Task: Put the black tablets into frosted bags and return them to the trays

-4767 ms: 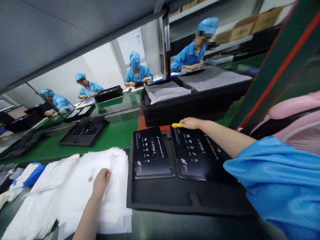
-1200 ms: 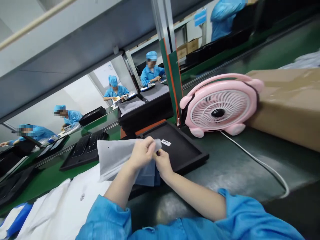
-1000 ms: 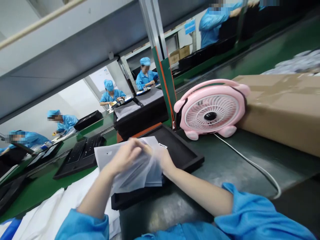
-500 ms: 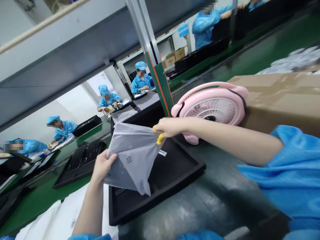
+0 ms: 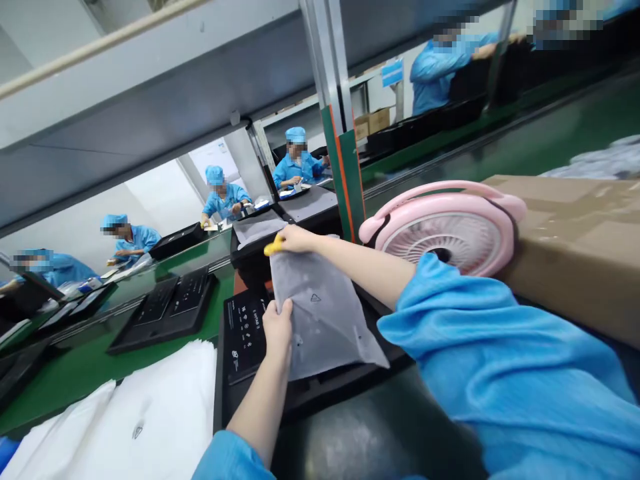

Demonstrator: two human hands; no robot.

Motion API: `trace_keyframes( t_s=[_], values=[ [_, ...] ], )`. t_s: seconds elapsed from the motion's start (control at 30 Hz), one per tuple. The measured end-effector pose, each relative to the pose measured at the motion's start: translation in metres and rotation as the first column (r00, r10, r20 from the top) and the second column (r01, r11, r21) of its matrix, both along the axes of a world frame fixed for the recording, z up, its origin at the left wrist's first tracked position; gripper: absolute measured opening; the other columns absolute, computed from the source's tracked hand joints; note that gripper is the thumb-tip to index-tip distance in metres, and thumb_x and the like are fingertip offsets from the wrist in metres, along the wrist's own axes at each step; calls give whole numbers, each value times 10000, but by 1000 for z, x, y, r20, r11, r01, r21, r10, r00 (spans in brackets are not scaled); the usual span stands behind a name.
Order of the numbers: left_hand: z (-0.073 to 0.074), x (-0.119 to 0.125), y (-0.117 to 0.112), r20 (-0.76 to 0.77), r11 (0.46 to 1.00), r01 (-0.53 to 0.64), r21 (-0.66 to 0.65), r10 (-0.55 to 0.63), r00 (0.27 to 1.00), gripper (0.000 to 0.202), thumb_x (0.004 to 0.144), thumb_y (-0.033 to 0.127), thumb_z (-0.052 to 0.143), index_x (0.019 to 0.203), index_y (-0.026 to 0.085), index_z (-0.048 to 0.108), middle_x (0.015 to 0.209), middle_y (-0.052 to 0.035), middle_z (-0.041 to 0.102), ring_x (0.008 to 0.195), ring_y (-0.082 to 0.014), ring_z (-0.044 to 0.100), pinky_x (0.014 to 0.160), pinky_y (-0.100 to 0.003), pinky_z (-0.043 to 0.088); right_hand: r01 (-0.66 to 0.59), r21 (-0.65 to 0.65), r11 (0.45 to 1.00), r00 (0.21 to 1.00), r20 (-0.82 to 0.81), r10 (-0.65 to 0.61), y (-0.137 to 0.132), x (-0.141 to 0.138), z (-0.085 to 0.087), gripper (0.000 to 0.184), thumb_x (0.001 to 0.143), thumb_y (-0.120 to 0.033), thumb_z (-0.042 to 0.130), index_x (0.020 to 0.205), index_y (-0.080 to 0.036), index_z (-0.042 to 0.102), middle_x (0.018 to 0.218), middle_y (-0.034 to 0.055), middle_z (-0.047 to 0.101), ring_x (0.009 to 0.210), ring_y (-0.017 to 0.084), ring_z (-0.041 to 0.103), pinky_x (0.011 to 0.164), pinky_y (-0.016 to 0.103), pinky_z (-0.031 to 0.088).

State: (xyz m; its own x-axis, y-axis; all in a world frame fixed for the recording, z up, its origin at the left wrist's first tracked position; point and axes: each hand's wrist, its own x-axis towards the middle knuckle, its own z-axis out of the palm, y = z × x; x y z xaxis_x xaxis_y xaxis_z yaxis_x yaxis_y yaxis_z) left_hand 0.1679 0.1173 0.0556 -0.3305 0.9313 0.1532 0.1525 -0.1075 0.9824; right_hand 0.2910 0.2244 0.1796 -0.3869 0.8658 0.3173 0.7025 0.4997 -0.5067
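Observation:
A frosted plastic bag [image 5: 325, 320] with a small triangular mark hangs slanted in front of me. My left hand [image 5: 276, 327] pinches its left edge between thumb and fingers. At its top corner my right hand [image 5: 295, 239] is closed on it, with yellow covers [image 5: 273, 247] on some fingertips. I cannot tell whether anything is inside the bag. Beneath it lies a black tray [image 5: 219, 403], partly hidden by the bag and my left arm. On the tray's left side rests a flat black item [image 5: 243, 347] printed with white icons and text.
White bags [image 5: 165, 400] are stacked at front left. Another black tray [image 5: 145, 333] with printed black items sits on the green belt [image 5: 65, 393]. A pink fan [image 5: 450, 227] and cardboard box [image 5: 575, 247] stand right, beside a metal post [image 5: 325, 67]. Several co-workers [image 5: 227, 200] sit beyond.
The bag has swung from left to right across the tray, uncovering the printed black item. My right hand has moved left, and my left hand now grips the bag further right.

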Motion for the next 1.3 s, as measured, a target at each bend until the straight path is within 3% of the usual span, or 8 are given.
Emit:
trace_keyframes(
  t_s=[0.27,0.37,0.47,0.57,0.67,0.77,0.93,1.3],
  values=[
    [-29,28,20,245,968,93,-234,-34,969,231,713,326,587,827,128,556,813,-105,639,795,-201,613,716,-309,467,266,258,929,937,-296,-186,19,-34,7,376,819,-464,461,986,-165,617,974,61,656,869,176,575,752,277,406],
    [-32,31,5,249,944,161,-289,-88,964,290,649,260,657,881,96,595,961,-187,634,996,-275,573,848,-366,438,196,328,924,965,-233,-122,14,-40,-1,342,776,-458,534,914,-163,635,922,57,658,813,170,577,720,273,412],
    [-11,-12,-17,9,986,154,-66,-154,988,435,606,167,668,1032,130,590,1232,-170,524,1222,-264,407,1019,-355,302,-44,310,950,999,43,33,6,-50,-19,330,754,-474,562,881,-181,645,895,46,657,808,176,574,683,269,408],
    [8,-106,-39,-389,987,105,123,-49,920,411,690,173,570,1100,197,558,1240,-110,529,1180,-231,453,1006,-370,317,-189,189,964,948,291,129,6,-66,-42,365,736,-514,568,904,-200,650,910,50,658,860,199,571,683,273,410],
    [-5,-207,-61,-584,971,-176,-163,49,810,102,723,205,546,816,195,587,847,-83,655,856,-232,607,801,-354,427,-223,58,973,892,415,180,15,-94,-66,436,742,-542,547,1009,-207,630,1023,68,637,942,216,562,727,277,424],
    [-42,-267,-81,-760,862,-332,-382,-89,643,111,703,259,600,729,183,523,784,-62,621,765,-219,598,677,-295,403,-235,-6,972,853,478,209,30,-133,-89,526,762,-561,507,1125,-187,581,1147,98,583,1041,232,526,799,286,420],
    [-80,-280,-88,-873,843,-391,-370,-172,456,147,832,328,457,820,184,489,932,-77,587,850,-199,570,646,-263,357,-174,-67,983,823,538,182,58,-190,-114,482,845,-482,388,1135,-149,580,1150,153,577,1056,272,524,805,332,412],
    [-96,-290,-79,-875,780,-536,-324,-32,483,203,881,213,298,807,178,484,790,-72,588,768,-197,571,655,-283,373,-92,-235,968,744,630,224,88,-198,-129,371,840,-349,393,1047,-153,630,1069,121,625,928,247,590,668,283,408]
  ],
)
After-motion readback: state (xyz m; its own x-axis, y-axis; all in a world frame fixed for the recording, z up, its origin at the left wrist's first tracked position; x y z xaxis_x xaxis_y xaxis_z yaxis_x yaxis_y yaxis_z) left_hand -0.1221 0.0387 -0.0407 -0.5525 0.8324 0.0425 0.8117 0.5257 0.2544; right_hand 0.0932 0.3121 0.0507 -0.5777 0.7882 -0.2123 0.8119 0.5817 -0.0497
